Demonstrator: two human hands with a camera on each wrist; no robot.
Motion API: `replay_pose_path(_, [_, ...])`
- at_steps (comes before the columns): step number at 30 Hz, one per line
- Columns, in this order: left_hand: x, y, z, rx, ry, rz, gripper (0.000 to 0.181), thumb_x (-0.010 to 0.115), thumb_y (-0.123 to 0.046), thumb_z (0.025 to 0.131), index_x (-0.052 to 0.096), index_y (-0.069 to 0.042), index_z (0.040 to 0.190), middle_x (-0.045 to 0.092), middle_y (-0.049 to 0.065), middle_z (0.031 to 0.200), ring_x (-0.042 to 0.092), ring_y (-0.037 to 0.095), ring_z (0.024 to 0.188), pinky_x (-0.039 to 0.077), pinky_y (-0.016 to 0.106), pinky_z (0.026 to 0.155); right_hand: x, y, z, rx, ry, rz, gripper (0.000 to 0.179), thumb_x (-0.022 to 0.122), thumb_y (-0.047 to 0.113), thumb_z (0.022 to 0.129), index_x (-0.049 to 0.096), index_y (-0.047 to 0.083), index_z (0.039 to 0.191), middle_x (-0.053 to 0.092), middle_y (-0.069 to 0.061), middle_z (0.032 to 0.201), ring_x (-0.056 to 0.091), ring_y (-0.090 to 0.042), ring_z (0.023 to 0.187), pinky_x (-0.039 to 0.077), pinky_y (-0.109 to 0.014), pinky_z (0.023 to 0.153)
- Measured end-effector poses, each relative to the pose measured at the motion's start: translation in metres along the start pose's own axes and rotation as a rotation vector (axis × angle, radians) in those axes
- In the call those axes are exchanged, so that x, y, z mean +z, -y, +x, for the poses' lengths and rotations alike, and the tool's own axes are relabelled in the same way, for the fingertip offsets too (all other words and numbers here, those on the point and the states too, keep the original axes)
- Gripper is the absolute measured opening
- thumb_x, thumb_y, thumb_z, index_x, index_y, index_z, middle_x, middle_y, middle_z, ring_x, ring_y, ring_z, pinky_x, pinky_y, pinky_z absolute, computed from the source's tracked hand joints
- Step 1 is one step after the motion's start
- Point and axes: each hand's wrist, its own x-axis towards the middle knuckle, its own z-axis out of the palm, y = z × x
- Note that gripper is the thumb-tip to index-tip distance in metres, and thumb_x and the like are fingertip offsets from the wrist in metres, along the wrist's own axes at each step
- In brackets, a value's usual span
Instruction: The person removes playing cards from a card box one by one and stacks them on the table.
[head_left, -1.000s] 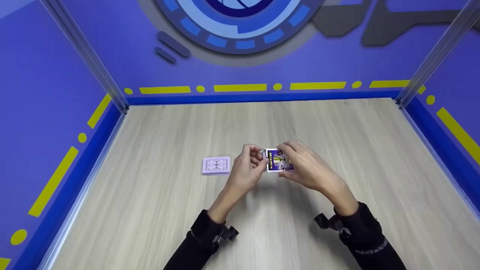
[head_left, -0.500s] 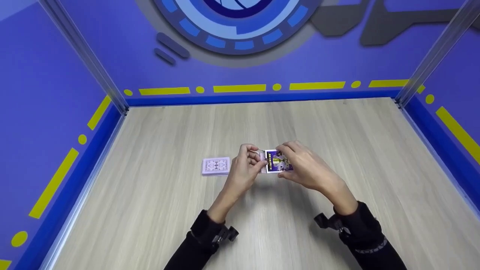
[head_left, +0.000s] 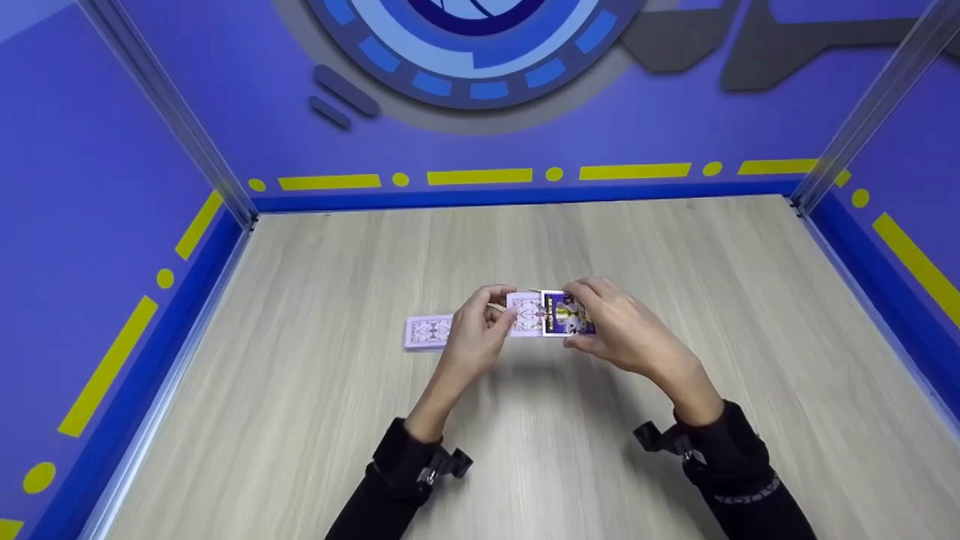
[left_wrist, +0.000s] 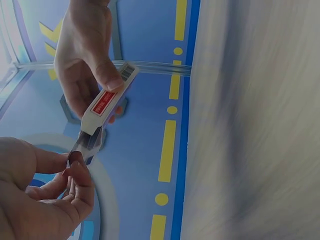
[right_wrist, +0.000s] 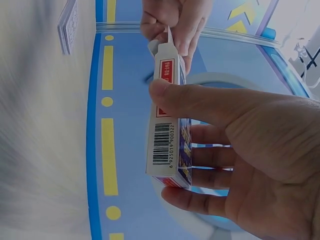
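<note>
Currently, the left hand (head_left: 474,330) pinches the outer end of a lilac-backed playing card (head_left: 527,313) between thumb and fingers; whether further cards lie beneath it cannot be told. The inner part of the card sits in the mouth of the purple-faced card box (head_left: 564,315), which is raised above the bench (head_left: 360,450). The right hand (head_left: 626,330) clasps this box at its opposite end: the thumb presses the narrow side, across the red label (right_wrist: 166,72) and above the barcode (right_wrist: 161,145), while the other fingers, set slightly apart, bear on the far side. A stack of lilac-backed cards (head_left: 427,331) lies on the bench to the left of the box, partly hidden by the left hand.

Relative to the frame half a second earlier, a much wider portion of the card projects from the box. The left hand is farther left, the right hand slightly farther right; the stack is unmoved.
</note>
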Motion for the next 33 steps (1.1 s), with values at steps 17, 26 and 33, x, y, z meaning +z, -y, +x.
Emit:
replay_pose_path(17, [-0.021,-0.005,-0.002,0.029,0.147,0.466,0.065,0.088,-0.035,0.082,0.06,-0.011,0.135,0.053,0.006,0.126,0.058,0.018,0.099,0.052,0.034,0.085,-0.005,-0.005,-0.002,0.029,-0.023,0.013,0.072,0.093,0.022,0.077,0.059,-0.003,0.134,0.062,-0.018,0.128,0.061,-0.032,0.114,0.055,-0.048,0.089])
replay_pose_path(26, [-0.017,-0.001,-0.006,0.161,0.175,0.623,0.07,0.091,-0.031,0.078,0.057,-0.003,0.133,0.051,0.009,0.123,0.055,0.022,0.109,0.05,0.036,0.102,-0.002,-0.003,-0.001,0.018,-0.021,0.009,0.073,0.094,0.024,0.076,0.059,-0.002,0.135,0.062,-0.017,0.129,0.062,-0.031,0.113,0.056,-0.046,0.089])
replay_pose_path(33, [-0.016,0.001,-0.006,0.26,0.195,0.716,0.069,0.083,-0.023,0.085,0.054,-0.004,0.144,0.051,0.012,0.13,0.051,0.027,0.12,0.045,0.038,0.108,0.0,-0.003,-0.001,-0.009,-0.019,0.018,0.07,0.093,0.021,0.076,0.06,-0.004,0.133,0.063,-0.016,0.125,0.061,-0.03,0.112,0.055,-0.045,0.09])
